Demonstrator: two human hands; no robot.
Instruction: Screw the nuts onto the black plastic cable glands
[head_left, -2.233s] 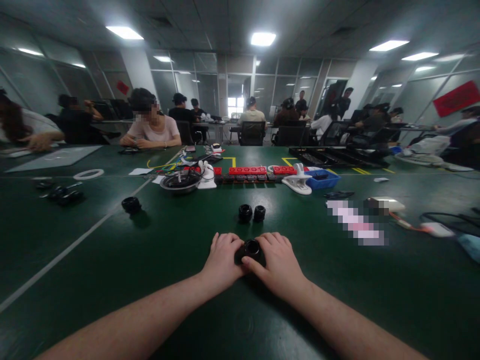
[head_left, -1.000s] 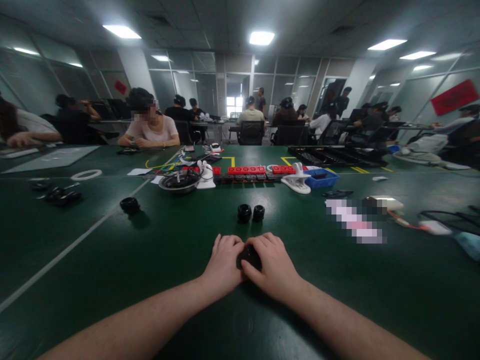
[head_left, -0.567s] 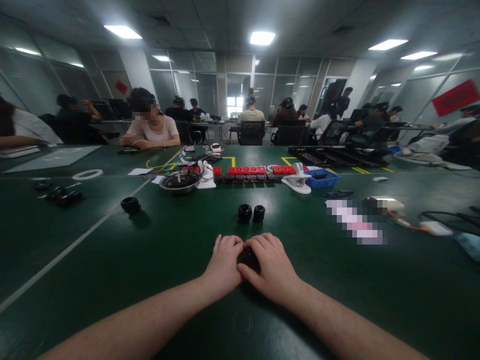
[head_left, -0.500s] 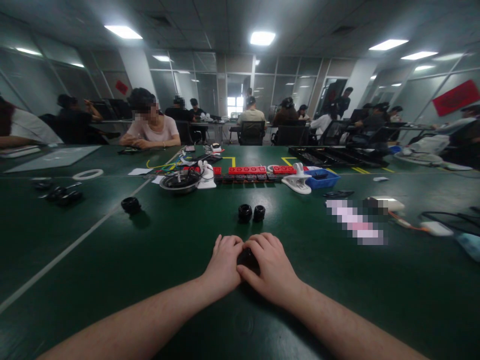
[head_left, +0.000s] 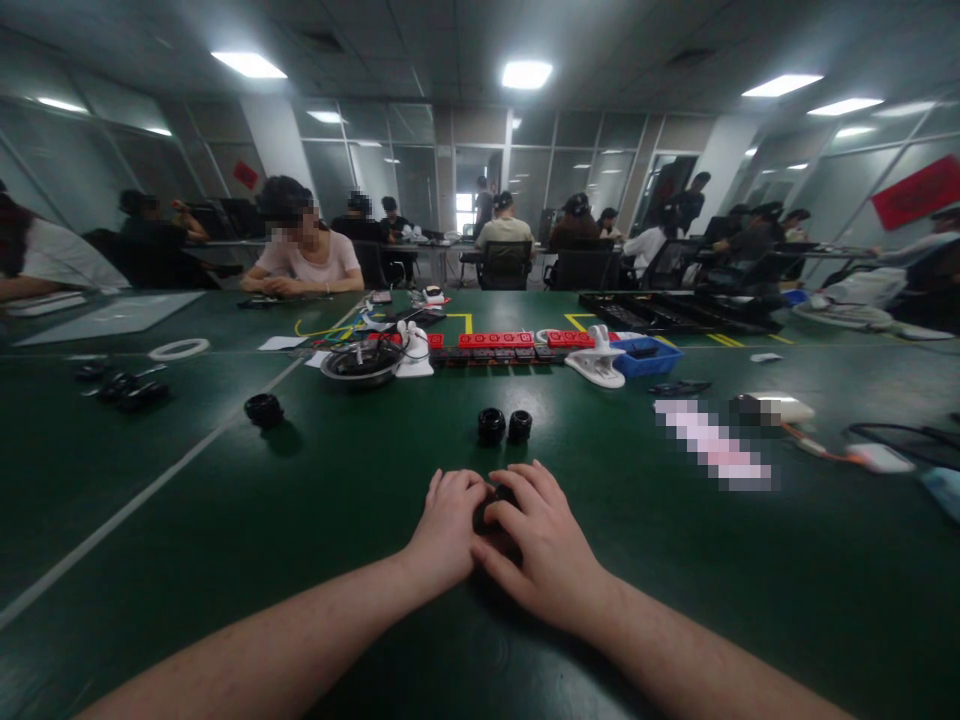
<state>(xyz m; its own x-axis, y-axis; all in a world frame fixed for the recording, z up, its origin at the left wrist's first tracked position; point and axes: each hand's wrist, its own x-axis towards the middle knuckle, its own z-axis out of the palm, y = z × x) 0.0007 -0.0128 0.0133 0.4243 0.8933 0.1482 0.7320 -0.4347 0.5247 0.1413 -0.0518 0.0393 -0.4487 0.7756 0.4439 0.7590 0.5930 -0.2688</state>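
Note:
Between my two hands, low over the green table (head_left: 360, 470), is a dark object (head_left: 486, 512), mostly hidden by my fingers. My left hand (head_left: 448, 525) wraps round its left side with the fingers curled. On its right side lies my right hand (head_left: 536, 540), fingers bent over the dark object and slightly spread, thumb close to my left hand. Just beyond the fingers, two black ribbed round parts stand side by side, a larger one (head_left: 491, 427) and a smaller one (head_left: 520, 427).
Another black part (head_left: 264, 410) lies at the left, with several more (head_left: 133, 390) farther left. Across the middle stand a round metal tray (head_left: 360, 362), red blocks (head_left: 495, 340), a white clamp (head_left: 598, 365) and a blue bin (head_left: 649, 358). A person (head_left: 307, 250) sits opposite.
The fingers of my right hand have lifted and spread a little over the dark object. My left hand has stayed nearly in place.

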